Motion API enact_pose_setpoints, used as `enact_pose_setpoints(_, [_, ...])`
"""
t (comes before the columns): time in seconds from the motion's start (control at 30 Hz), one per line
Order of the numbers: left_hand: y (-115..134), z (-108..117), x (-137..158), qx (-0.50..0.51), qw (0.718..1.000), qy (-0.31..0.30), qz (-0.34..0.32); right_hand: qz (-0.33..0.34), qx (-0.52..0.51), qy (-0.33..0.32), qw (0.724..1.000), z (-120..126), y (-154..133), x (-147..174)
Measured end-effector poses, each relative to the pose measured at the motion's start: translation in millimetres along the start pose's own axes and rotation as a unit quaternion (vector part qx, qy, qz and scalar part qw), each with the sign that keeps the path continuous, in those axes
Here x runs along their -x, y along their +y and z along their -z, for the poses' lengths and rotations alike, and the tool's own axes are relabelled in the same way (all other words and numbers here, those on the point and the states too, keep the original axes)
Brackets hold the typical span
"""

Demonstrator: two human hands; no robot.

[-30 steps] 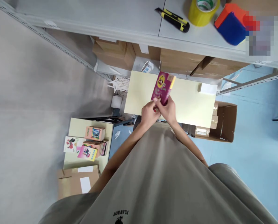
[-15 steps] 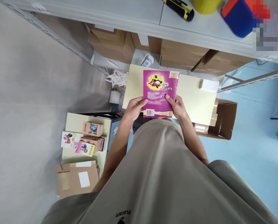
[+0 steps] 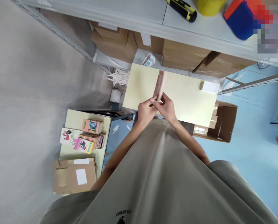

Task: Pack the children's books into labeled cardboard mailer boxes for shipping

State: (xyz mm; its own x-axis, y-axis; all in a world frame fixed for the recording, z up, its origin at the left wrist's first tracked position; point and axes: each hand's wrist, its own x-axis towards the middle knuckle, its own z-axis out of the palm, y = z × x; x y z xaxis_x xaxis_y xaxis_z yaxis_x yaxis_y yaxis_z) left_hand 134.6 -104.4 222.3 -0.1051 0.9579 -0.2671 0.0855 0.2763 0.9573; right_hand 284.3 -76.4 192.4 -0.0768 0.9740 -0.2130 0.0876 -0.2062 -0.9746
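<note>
Left hand [image 3: 146,113], right hand [image 3: 167,109], both grips clamp the slim pink paper book [image 3: 160,84], spine showing, above the pale-yellow rectangular worktop [image 3: 190,99]!

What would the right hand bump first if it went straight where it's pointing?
The right hand would likely push into the book it holds; beyond that, maybe the pale tabletop, though depth is unclear.
</note>
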Motion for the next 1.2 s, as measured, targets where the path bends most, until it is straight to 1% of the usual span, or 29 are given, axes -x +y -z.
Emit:
enact_pose_setpoints(0.07, [-3,3,-1,-0.004,0.999,-0.034,-0.008,0.001,-0.008,0.029,1.0,8,-1,-1])
enact_pose_setpoints(0.1, [-4,9,-4,0.003,0.999,-0.032,-0.018,0.004,-0.024,0.027,0.999,15,-1,-3])
enact_pose_setpoints(0.2, [-5,38,-17,0.037,0.998,0.032,-0.033,-0.001,-0.081,-0.029,0.996,43,-7,-4])
enact_pose_setpoints(0.23, [-4,48,-21,0.055,0.998,0.033,-0.021,-0.01,-0.093,-0.047,0.995,50,-10,-3])
enact_pose_setpoints(0.27, [-3,56,-23,0.079,0.997,0.012,-0.001,-0.021,-0.102,-0.059,0.993,55,-13,-1])
enact_pose_setpoints(0.3, [-1,62,-24,0.104,0.994,-0.023,0.024,-0.03,-0.109,-0.065,0.991,58,-16,1])
enact_pose_setpoints(0.37, [4,66,-22,0.144,0.984,-0.084,0.063,-0.045,-0.121,-0.067,0.989,59,-21,5])
enact_pose_setpoints(0.4, [6,65,-20,0.156,0.98,-0.095,0.073,-0.048,-0.126,-0.067,0.989,58,-23,6])
enact_pose_setpoints(0.43, [8,63,-17,0.163,0.979,-0.091,0.078,-0.05,-0.129,-0.067,0.988,57,-23,7])
enact_pose_setpoints(0.57, [10,54,-11,0.171,0.98,-0.059,0.079,-0.047,-0.124,-0.076,0.988,56,-21,5])
enact_pose_setpoints(0.67, [9,53,-11,0.168,0.983,-0.041,0.067,-0.031,-0.089,-0.077,0.993,59,-15,1])
enact_pose_setpoints(0.7, [10,52,-11,0.163,0.984,-0.031,0.057,-0.016,-0.067,-0.06,0.996,59,-13,-1])
enact_pose_setpoints(0.77, [11,48,-11,0.146,0.989,0.0,0.032,0.022,-0.017,-0.002,1.0,56,-10,-3])
enact_pose_setpoints(0.8, [12,44,-11,0.133,0.991,0.017,0.017,0.036,0.003,0.024,0.999,52,-10,-4])
enact_pose_setpoints(0.83, [13,38,-10,0.118,0.993,0.033,0.003,0.043,0.013,0.037,0.998,46,-10,-3])
enact_pose_setpoints(0.87, [14,31,-8,0.103,0.994,0.046,-0.009,0.044,0.012,0.034,0.998,39,-11,-2])
enact_pose_setpoints(0.93, [14,14,-1,0.074,0.995,0.061,-0.025,0.035,-0.006,0.001,0.999,23,-15,1])
enact_pose_setpoints(0.97, [13,6,3,0.058,0.996,0.062,-0.028,0.03,-0.009,-0.009,0.999,15,-17,3])
enact_pose_setpoints(1.03, [12,-5,11,0.021,0.998,0.041,-0.031,0.021,-0.001,0.006,1.0,5,-21,5])
enact_pose_setpoints(1.1, [11,-5,15,-0.006,0.999,0.001,-0.047,0.023,0.006,0.043,0.999,4,-24,4])
enact_pose_setpoints(1.13, [10,0,14,-0.012,0.998,-0.007,-0.061,0.028,0.0,0.051,0.998,8,-25,2])
enact_pose_setpoints(1.17, [10,8,12,-0.013,0.997,0.001,-0.077,0.033,-0.013,0.048,0.998,12,-27,0])
enact_pose_setpoints(1.2, [9,19,8,-0.008,0.996,0.024,-0.089,0.037,-0.027,0.033,0.998,18,-28,-1])
